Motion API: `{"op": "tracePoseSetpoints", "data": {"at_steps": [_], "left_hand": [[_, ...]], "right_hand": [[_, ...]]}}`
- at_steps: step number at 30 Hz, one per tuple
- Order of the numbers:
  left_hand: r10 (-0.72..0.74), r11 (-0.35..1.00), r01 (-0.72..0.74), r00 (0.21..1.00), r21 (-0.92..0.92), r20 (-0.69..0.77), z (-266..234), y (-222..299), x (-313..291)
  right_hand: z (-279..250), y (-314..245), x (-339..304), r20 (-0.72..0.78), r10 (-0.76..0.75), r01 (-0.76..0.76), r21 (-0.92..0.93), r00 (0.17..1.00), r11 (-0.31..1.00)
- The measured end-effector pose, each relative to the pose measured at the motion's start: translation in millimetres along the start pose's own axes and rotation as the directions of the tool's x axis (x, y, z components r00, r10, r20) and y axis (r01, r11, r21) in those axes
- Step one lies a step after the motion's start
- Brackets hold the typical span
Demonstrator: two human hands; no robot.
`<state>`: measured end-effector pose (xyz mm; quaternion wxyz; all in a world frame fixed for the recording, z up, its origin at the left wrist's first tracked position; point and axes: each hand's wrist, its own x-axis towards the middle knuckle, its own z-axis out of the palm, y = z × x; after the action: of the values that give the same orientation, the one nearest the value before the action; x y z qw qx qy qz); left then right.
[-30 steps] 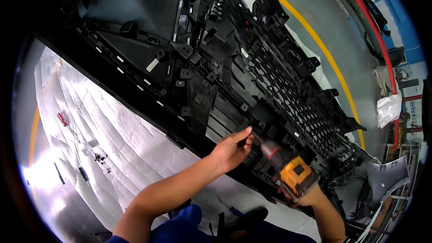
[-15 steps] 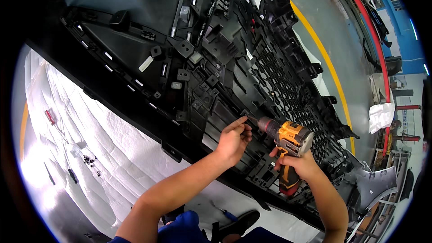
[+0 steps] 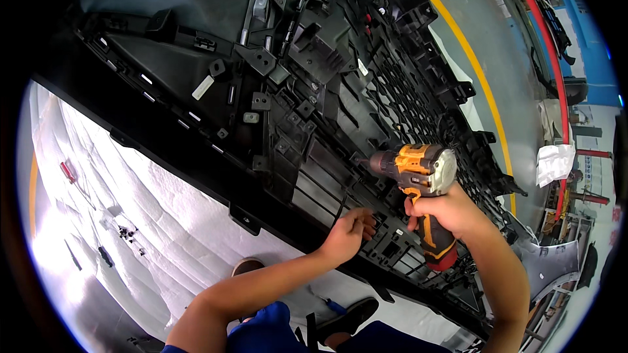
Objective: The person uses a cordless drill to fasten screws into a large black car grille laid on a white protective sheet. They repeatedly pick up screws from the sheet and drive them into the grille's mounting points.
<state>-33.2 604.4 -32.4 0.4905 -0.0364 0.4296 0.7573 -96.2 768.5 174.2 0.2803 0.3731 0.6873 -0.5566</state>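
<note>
My right hand (image 3: 448, 209) is wrapped around the grip of a yellow and black cordless drill (image 3: 418, 167) with a red-edged base. Its chuck points left, and the tip is at the inner side of a large black plastic car bumper (image 3: 314, 150). Whether the bit touches a fastener there is too dark to tell. Near the bumper's closer edge, below the drill, my left hand (image 3: 350, 234) hovers with its fingers curled in. Anything between those fingers is hidden. Ribs, brackets and a honeycomb grille (image 3: 418, 114) cover the bumper's inside.
White padded sheeting (image 3: 170, 222) lies under the bumper. On it are a red-handled tool (image 3: 67, 171), several small black parts (image 3: 129, 232) and a dark-handled tool (image 3: 105, 256). A blue-handled screwdriver (image 3: 335, 307) lies by my shoe. A red rail (image 3: 556, 78) and shelving stand at the right.
My left hand has drawn back from the drill's tip toward me. The drill in my right hand has moved slightly farther away, and the view has shifted a little.
</note>
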Motion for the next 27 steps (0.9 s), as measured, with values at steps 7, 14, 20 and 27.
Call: {"op": "tracePoseSetpoints", "data": {"at_steps": [7, 14, 20, 27], "left_hand": [[-0.163, 0.958, 0.133, 0.981, 0.253, 0.101, 3.0, -13.1, -4.8], [-0.207, 0.918, 0.150, 0.971, 0.367, 0.122, 4.1, -8.1, -5.1], [-0.056, 0.876, 0.004, 0.994, 0.482, 0.094, 4.6, -14.6, -4.4], [-0.018, 0.923, -0.032, 0.992, 0.383, 0.126, 2.0, -19.1, -5.0]], "right_hand": [[12.0, -8.8, 1.0, 0.004, 0.008, -0.008, -0.037, 1.000, 0.999], [16.5, -6.8, 3.4, -0.018, -0.009, 0.007, -0.127, 1.000, 0.992], [13.9, -9.2, 5.9, 0.011, -0.019, 0.020, -0.111, 1.000, 0.994], [13.1, -8.2, 3.0, 0.003, -0.013, 0.014, -0.150, 1.000, 0.989]]}}
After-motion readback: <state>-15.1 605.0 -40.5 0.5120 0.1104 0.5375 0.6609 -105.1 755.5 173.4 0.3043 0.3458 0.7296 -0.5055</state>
